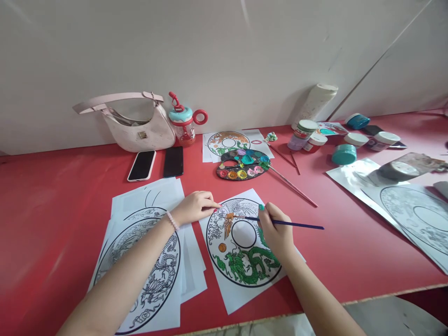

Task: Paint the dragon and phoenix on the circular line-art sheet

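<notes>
My right hand is closed around a thin dark blue paintbrush. The brush's tip touches the orange bird figure on a printed circular drawing. On that sheet a green dragon fills the lower part, and a small orange disc lies left of the centre ring. My left hand rests at the sheet's upper left edge, index finger stretched out on the paper, other fingers curled, holding nothing. Behind the sheet lies a dark palette with several paint colours and a brush leaning on it.
Uncoloured printed sheets lie left. Further back are a pale handbag, two phones, a red-handled cup and a painted reference sheet. Several paint jars, a white bottle and more sheets are right.
</notes>
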Available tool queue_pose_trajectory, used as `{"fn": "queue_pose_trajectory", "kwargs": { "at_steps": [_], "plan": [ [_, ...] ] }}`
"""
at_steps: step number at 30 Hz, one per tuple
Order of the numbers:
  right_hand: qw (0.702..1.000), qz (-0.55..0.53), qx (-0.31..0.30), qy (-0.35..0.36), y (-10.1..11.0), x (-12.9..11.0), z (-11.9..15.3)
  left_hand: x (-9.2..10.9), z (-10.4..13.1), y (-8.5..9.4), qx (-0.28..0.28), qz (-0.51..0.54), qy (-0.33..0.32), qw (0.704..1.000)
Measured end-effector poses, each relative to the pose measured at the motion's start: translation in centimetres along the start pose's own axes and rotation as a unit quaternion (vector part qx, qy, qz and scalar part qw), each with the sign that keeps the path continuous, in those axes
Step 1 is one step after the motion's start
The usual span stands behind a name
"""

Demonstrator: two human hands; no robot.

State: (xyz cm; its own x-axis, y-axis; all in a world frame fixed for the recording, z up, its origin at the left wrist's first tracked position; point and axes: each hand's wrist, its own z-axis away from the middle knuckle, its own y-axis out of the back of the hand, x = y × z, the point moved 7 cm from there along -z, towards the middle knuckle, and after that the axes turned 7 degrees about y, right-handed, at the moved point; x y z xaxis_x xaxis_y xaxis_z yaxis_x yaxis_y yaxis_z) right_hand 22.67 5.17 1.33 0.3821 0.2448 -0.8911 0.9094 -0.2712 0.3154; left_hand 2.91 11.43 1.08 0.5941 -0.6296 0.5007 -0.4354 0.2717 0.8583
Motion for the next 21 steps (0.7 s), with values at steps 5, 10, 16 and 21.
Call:
{"fn": "queue_pose_trajectory", "kwargs": {
  "at_steps": [5, 10, 16, 21],
  "plan": [
    [1.0, 0.007, -0.019, 0.011, -0.19, -0.42, -0.04, 0.06, -0.09, -0.03, 0.004, 0.002, -0.003, 1.0],
    [1.0, 0.006, -0.004, 0.015, 0.03, -0.35, 0.04, -0.02, -0.04, -0.05, 0.002, 0.002, -0.003, 1.0],
    [0.999, 0.028, -0.019, 0.028, -0.12, -0.84, -0.02, -0.02, -0.06, 0.01, 0.005, 0.003, -0.008, 1.0],
    [0.999, 0.029, -0.004, 0.027, 0.14, -0.56, -0.01, -0.05, -0.12, -0.05, 0.003, 0.004, -0.009, 1.0]
  ]
}}
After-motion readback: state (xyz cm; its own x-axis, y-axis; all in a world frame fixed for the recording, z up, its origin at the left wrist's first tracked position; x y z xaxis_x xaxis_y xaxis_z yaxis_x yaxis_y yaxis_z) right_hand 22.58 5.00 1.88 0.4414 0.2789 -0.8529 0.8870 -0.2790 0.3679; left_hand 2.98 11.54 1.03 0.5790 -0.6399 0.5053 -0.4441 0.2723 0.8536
